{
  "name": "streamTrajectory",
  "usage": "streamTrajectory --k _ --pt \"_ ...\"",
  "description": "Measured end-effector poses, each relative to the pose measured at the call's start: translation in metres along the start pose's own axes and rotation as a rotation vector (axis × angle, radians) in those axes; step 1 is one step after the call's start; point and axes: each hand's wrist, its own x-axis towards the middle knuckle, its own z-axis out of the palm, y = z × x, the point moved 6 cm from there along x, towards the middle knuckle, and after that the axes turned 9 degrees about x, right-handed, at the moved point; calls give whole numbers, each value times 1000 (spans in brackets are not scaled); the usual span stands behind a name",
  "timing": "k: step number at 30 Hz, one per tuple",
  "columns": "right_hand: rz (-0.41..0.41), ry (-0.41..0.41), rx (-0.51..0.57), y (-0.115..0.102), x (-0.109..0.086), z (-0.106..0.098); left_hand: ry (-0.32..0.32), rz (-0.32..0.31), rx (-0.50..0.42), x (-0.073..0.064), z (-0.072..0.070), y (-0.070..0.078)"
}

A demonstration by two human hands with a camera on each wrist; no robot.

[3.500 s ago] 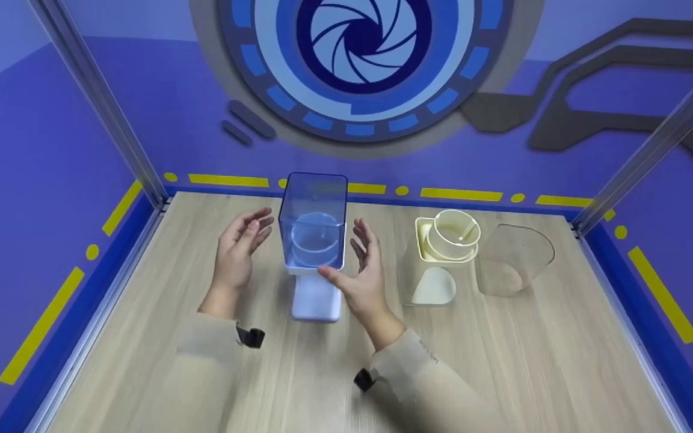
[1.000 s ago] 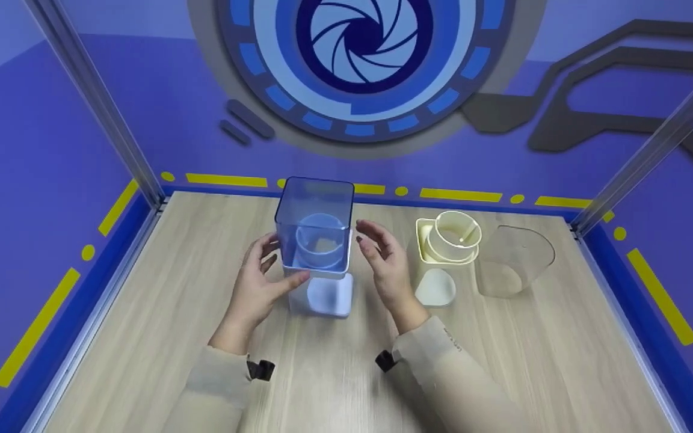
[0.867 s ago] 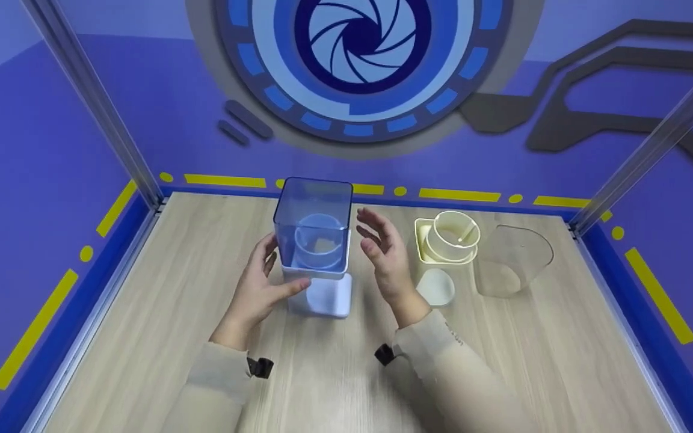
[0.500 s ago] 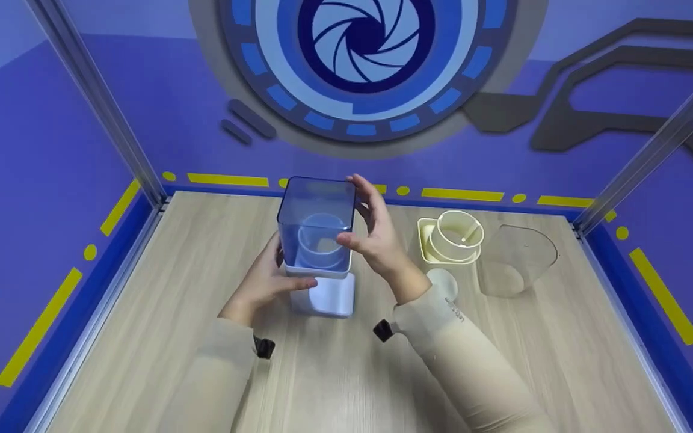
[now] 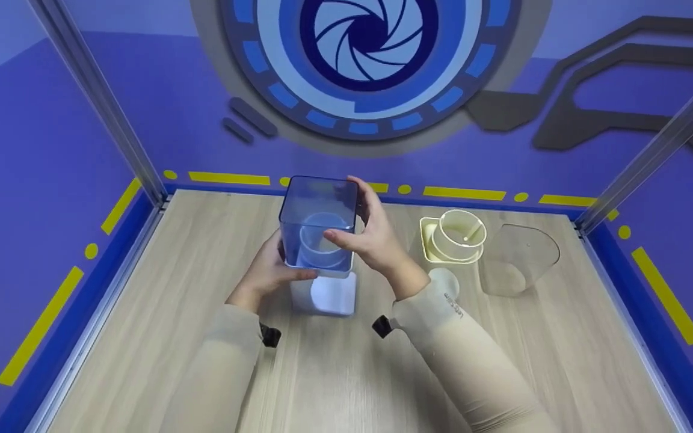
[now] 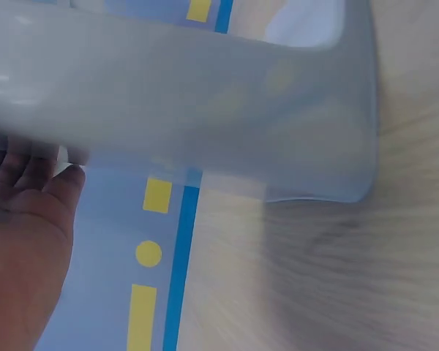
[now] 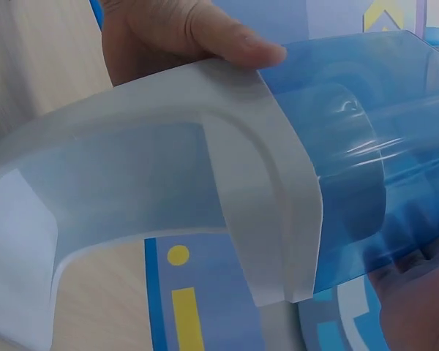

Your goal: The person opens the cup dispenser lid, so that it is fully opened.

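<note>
A dispenser-like item stands before me: a square, blue see-through container (image 5: 317, 201) on top of a white C-shaped stand (image 5: 334, 294). A round collar shows through the container wall. My left hand (image 5: 265, 270) grips the top of the stand just under the container, its thumb along the front; the right wrist view shows this thumb lying on the white shell. With my right hand (image 5: 376, 234) I hold the blue container, thumb across its front and fingers behind its right side. The right hand's fingers (image 7: 424, 300) appear through the blue plastic at lower right in that view.
To the right on the wooden table (image 5: 563, 361) sit a cream square piece with a round collar (image 5: 458, 234) and a clear, smoky container (image 5: 518, 258). A small white rounded part (image 5: 446, 281) is partly covered by my right sleeve. Blue panels (image 5: 232, 138) enclose the table.
Earlier my left hand was apart from the stand, then took hold of it. My right hand, off to the right a second ago, has moved in and gripped the blue container.
</note>
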Motion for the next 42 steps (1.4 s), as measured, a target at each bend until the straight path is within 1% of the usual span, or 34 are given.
streamTrajectory --k 5,9,14,18,24,29,33,42 --pt "-38 24 2 -4 3 -2 21 -21 90 6 -1 2" --pt "-79 37 8 -5 4 -1 37 -28 121 7 -1 -1" --pt "-93 51 17 -3 3 -1 43 -34 123 7 0 -3" --pt "-78 76 24 -2 3 -2 24 -39 108 6 1 -3" --pt "-66 85 12 -2 4 -1 24 -29 98 5 1 -4" --pt "-89 90 19 -3 3 -1 40 -29 111 6 1 -4" --pt "-100 93 29 -3 2 -2 38 -25 113 7 1 -4" --pt "-75 111 74 0 7 -4 24 -5 96 7 0 -7"
